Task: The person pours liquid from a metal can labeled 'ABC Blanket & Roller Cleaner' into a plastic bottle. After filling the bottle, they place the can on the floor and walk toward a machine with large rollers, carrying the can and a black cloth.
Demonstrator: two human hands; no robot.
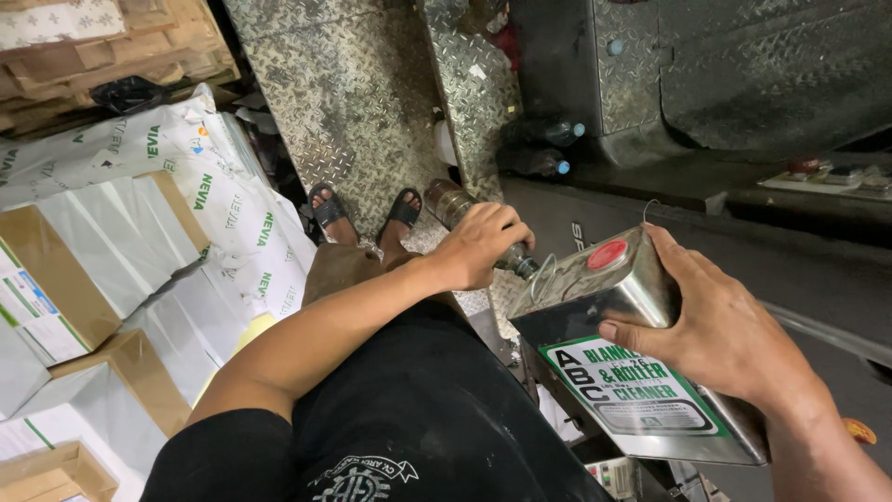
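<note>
white-green label (636, 395) — tilted tin (613, 297)

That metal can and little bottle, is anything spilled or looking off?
No spill shows. The can is tilted in the right hand, red cap on, beside the bottle held in the left hand. Nothing else stands out.

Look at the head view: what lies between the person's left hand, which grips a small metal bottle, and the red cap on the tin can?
In the head view, the left hand and the red cap are separated by the metal bottle's narrow neck and the thin wire handle on top of the tin can.
</note>
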